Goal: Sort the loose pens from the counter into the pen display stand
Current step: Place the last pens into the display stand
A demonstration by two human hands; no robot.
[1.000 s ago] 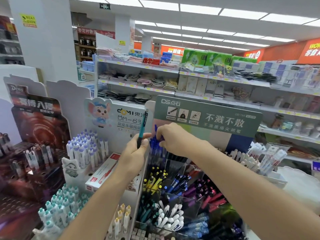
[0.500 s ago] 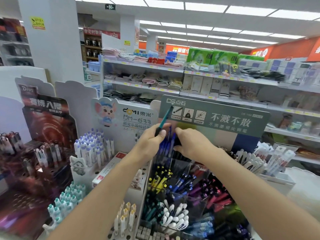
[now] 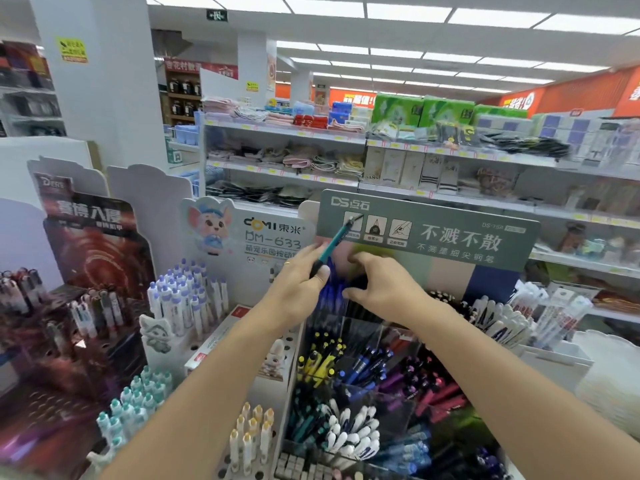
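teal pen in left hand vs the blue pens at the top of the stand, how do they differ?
Colour: the teal pen has a teal barrel with a dark grip end; the blue pens are deep blue.
Pose: the teal pen tilts up to the right, clear of the stand; the blue pens stand bunched in the stand's top compartment.
Hold: the left hand pinches the teal pen; the right hand touches the blue pens.

Left arm: reaches forward and up from lower left, forearm bare.
Left hand (image 3: 298,279): back toward camera, fingers curled in a grip, ring on one finger.
Right arm: extends in from lower right.
Right hand (image 3: 381,285): knuckles up, fingers bent downward, thumb tucked under, just beside left hand.
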